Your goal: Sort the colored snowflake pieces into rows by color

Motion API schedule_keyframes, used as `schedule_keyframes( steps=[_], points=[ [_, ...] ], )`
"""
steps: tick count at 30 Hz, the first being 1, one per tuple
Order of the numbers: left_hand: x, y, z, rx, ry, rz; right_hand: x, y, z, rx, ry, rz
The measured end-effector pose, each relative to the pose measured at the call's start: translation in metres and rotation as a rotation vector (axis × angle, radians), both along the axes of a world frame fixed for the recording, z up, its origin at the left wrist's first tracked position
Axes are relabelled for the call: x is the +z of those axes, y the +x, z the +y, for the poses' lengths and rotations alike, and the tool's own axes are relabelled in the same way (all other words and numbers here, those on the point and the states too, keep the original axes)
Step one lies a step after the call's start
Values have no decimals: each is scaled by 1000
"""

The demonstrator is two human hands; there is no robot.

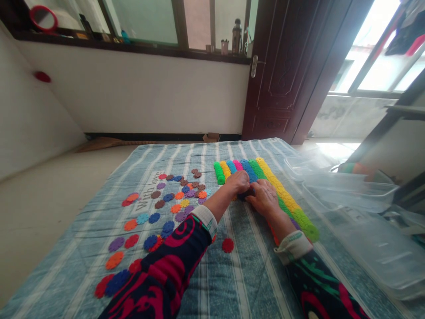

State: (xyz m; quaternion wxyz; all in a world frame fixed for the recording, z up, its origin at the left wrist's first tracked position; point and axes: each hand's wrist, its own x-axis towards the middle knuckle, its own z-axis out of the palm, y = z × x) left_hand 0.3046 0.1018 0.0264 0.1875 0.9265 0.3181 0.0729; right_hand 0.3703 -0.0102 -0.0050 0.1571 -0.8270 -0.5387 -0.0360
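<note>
My left hand (237, 182) and my right hand (264, 197) meet over the rows of stacked discs, their fingers closed around a short dark stack (247, 192). Beside and beyond them lie colored rolls of notched discs: a bright green one (219, 173), a blue one (248, 169) and a long yellow one (279, 186) ending in light green (306, 225). My right forearm hides part of the rows. Loose flower-shaped discs spread to the left, among them a dark blue one (154, 218) and an orange one (130, 225). A single red disc (227, 245) rests below my hands.
A striped blue-grey cloth (245, 283) covers the surface. Clear plastic boxes (381, 248) stand along its right edge, more of them further back. Beyond are a white wall, a dark red door (282, 66) and a window ledge (149, 51) with bottles and a round mirror.
</note>
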Motion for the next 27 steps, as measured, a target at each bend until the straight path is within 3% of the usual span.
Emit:
schedule_keyframes(
  steps=[6,10,14,19,23,27],
  points=[
    [-4,-2,5,-46,-6,-41,-2,1,0,9,8,-20],
    [3,-17,21,-29,17,-124,-3,4,2,26,-37,11],
    [18,-54,43,52,34,-157,-3,5,2,26,-70,1],
    [28,-120,63,187,63,-134,10,-5,-1,42,-14,-39],
    [21,-159,63,243,68,-65,20,-33,-6,150,8,-27],
    [7,-170,54,256,69,10,21,-72,-5,284,-37,18]
  ],
)
